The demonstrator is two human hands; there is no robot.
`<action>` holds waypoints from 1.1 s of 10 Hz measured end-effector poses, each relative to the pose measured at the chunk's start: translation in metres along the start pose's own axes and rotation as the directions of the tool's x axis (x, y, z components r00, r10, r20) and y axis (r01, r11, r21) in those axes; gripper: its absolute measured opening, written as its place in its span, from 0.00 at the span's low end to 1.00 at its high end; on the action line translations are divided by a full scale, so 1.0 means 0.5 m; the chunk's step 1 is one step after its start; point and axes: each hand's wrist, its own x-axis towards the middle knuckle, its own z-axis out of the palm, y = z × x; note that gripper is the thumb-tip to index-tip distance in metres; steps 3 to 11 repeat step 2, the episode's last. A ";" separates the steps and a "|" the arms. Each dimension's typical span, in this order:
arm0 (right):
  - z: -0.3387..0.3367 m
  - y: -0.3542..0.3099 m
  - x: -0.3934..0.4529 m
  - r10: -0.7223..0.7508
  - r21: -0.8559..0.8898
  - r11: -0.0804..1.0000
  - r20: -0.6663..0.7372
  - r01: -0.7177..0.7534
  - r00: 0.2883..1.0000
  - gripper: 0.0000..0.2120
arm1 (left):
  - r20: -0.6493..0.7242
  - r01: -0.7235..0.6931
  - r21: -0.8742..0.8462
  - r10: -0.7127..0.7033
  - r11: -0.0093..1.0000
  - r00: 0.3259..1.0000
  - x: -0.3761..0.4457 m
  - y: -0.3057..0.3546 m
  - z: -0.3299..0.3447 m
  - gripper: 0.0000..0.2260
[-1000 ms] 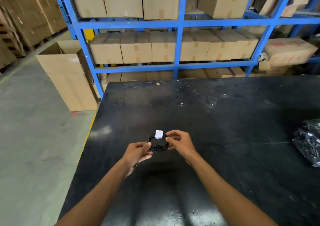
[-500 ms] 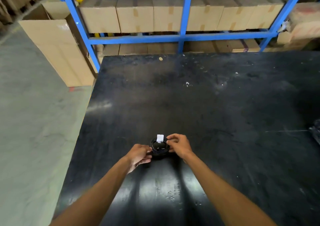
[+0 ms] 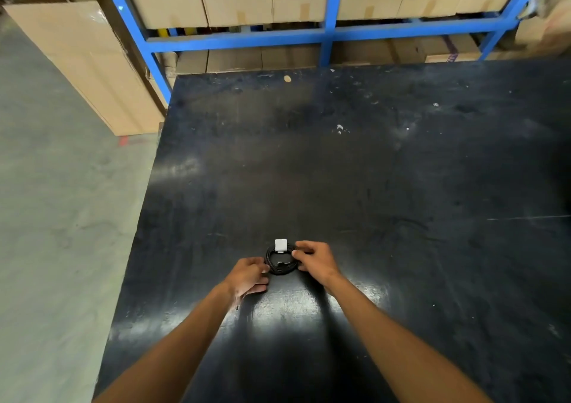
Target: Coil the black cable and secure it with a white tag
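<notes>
A small coil of black cable (image 3: pixel 279 265) sits low over the black table (image 3: pixel 386 186), between my two hands. A white tag (image 3: pixel 280 245) wraps the coil's far side and stands up from it. My left hand (image 3: pixel 248 276) pinches the coil's left edge with its fingertips. On the coil's right edge my right hand (image 3: pixel 313 262) grips with fingers curled over the top. Whether the coil rests on the table or hovers just above it is unclear.
The table's left edge (image 3: pixel 139 232) drops to a grey concrete floor. A blue rack (image 3: pixel 327 31) loaded with cardboard boxes stands right behind the table's far edge. An open cardboard carton (image 3: pixel 86 62) stands on the floor at the far left.
The view has tilted downward. Both hands, still on the tagged coil, have lowered it toward the table, and the black bag at the right has left the view.
</notes>
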 end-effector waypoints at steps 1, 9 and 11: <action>-0.014 -0.009 -0.011 -0.027 -0.030 0.999 0.043 0.028 0.999 0.17 | 0.003 -0.009 0.013 0.009 1.000 1.000 -0.006 0.000 -0.011 0.11; -0.037 -0.030 -0.020 -0.077 0.008 0.997 0.038 0.077 0.996 0.14 | -0.023 -0.052 0.014 0.052 0.999 0.998 -0.015 0.008 -0.036 0.17; -0.037 -0.030 -0.020 -0.077 0.008 0.997 0.038 0.077 0.996 0.14 | -0.023 -0.052 0.014 0.052 0.999 0.998 -0.015 0.008 -0.036 0.17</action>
